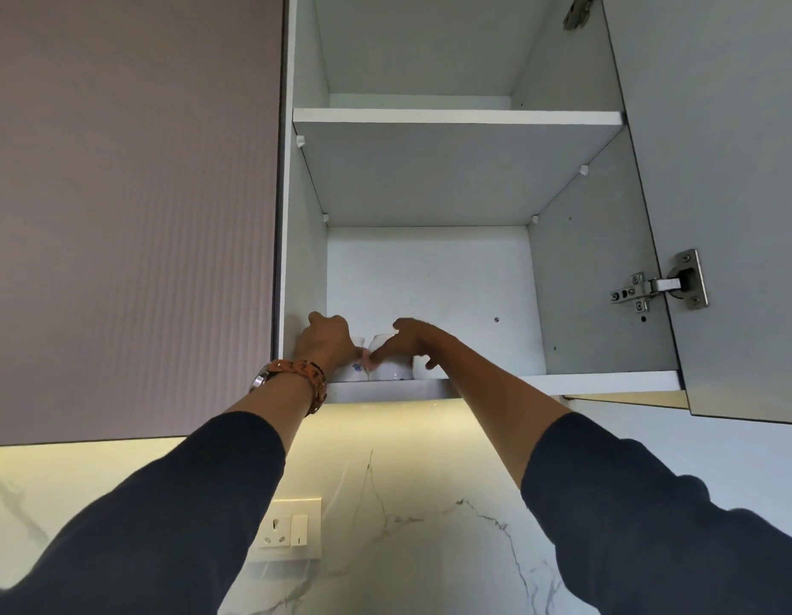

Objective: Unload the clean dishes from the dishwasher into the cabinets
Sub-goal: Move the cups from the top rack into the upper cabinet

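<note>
Sleeves (154,517), dark, frame the view; both forearms reach up. Fingers of my left hand (327,344) curl over the left cup (355,370), their tips hidden behind it. The right hand (414,344) has its fingers spread apart, the forefinger laid on the middle cup (387,370), somewhat blurred. A third cup (421,368) shows under that palm. All three stand at the front left of the lower shelf (607,380) in the open cabinet (585,281), whose door (740,215) is swung right. Step in hand, as I judge it: seating the cups in a row. To do it well I would set each base flat, push the cups back from the edge, keep them from knocking together, and free one cup at a time.
</note>
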The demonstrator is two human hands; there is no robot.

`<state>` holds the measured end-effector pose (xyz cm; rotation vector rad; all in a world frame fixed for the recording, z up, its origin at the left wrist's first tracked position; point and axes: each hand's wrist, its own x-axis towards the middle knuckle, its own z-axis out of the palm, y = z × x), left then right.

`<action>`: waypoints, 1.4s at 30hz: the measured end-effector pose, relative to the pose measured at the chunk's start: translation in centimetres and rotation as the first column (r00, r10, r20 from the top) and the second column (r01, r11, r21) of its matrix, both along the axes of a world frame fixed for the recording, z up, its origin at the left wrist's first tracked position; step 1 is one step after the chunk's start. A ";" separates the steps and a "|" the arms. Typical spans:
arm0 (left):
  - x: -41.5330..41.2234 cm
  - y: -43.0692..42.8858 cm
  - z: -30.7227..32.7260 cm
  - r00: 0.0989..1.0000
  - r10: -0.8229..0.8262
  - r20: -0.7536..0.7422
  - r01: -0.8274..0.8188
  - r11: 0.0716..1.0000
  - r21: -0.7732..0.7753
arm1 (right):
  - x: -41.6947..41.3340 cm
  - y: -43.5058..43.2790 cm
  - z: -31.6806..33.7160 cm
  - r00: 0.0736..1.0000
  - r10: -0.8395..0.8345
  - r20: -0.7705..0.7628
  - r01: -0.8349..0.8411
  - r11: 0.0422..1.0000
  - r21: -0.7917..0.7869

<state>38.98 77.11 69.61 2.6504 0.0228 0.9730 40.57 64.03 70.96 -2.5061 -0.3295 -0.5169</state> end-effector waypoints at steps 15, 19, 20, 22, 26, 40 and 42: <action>-13.7 -8.1 -0.9 0.946 -0.238 0.220 0.231 0.971 0.058 | -13.0 -10.8 -2.0 0.978 -0.148 0.150 0.146 0.989 0.023; -17.8 -13.1 -3.6 0.897 -0.396 0.198 0.391 0.918 0.065 | -19.0 -13.2 -4.5 0.968 -0.191 0.160 0.195 0.981 -0.009; -18.9 -14.5 -4.7 0.881 -0.433 0.189 0.430 0.901 0.059 | -20.7 -14.1 -5.5 0.964 -0.211 0.162 0.216 0.976 -0.016; -21.3 -17.1 -6.8 0.848 -0.497 0.186 0.498 0.866 0.046 | -24.3 -15.9 -7.7 0.954 -0.251 0.163 0.259 0.965 -0.032; -26.7 -22.2 -13.5 0.784 -0.610 0.117 0.616 0.787 -0.022 | -32.3 -20.2 -14.5 0.932 -0.347 0.103 0.354 0.934 -0.054; -47.3 -41.4 -34.8 0.509 -0.821 -0.257 0.830 0.548 -0.106 | -59.1 -39.3 -33.5 0.708 -0.671 -0.221 0.636 0.742 -0.213; -49.2 -43.7 -36.6 0.498 -0.817 -0.291 0.834 0.543 -0.101 | -61.8 -42.5 -35.2 0.671 -0.695 -0.258 0.667 0.718 -0.201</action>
